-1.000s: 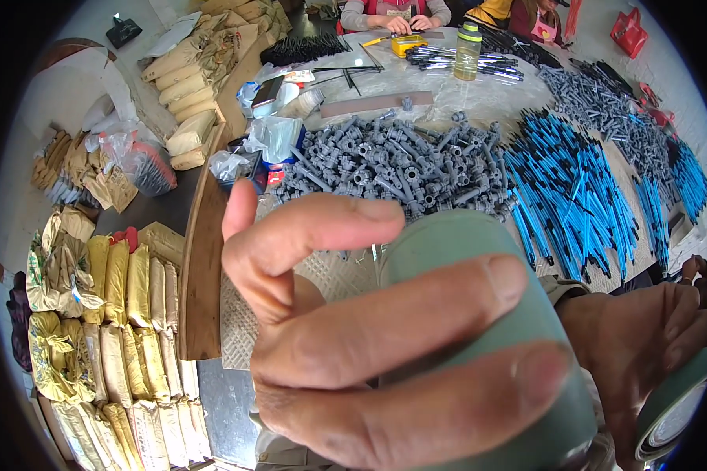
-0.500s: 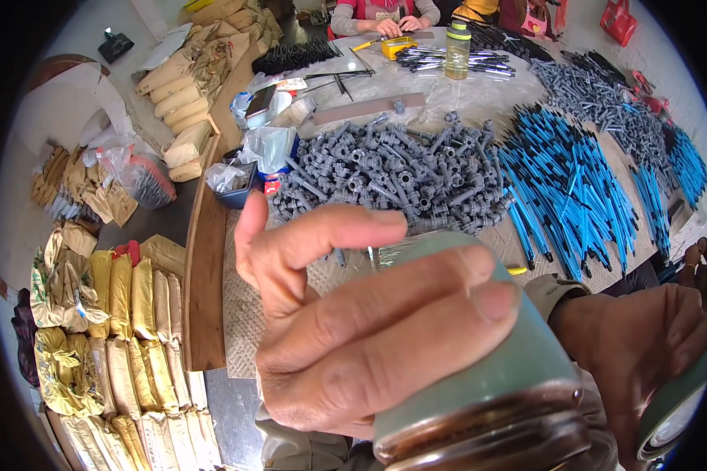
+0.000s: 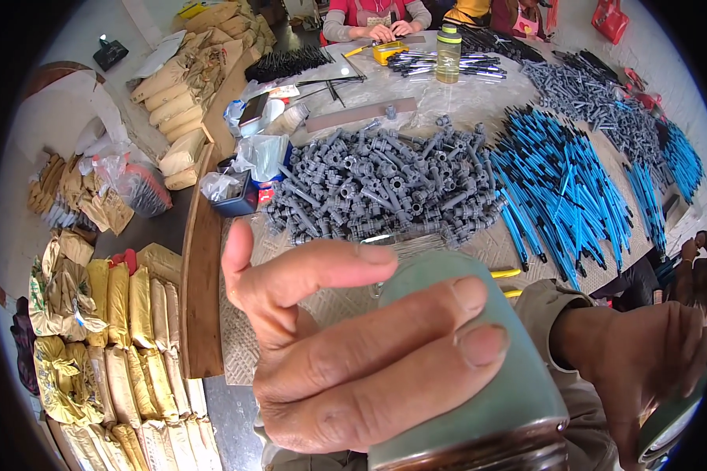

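Observation:
My left hand (image 3: pixel 361 345) is wrapped round a pale green bottle (image 3: pixel 518 377) held up close in front of me. The bottle is tilted, its brown-rimmed, threaded neck at the lower edge and its base toward the table. Two fingers press across its side, while the forefinger is bent up off it. Low at the right, my right hand (image 3: pixel 636 349) is closed on a round green screw lid (image 3: pixel 672 428) with a pale inside. That lid is apart from the bottle and partly cut off by the picture's dark rim.
Grey plastic fittings (image 3: pixel 385 184) lie heaped on the table beyond the bottle. Blue and black rods (image 3: pixel 562 192) lie to their right, with yellow-handled pliers (image 3: pixel 507 274) nearer. A clear bottle (image 3: pixel 448 55) stands farther back, before another person's hands (image 3: pixel 393 31). Paper sacks (image 3: pixel 130 314) are stacked left.
The green bottle and my left hand have dropped slightly in the picture, so less of the neck shows. My right hand and the lid have shifted a little. More of the pliers is visible.

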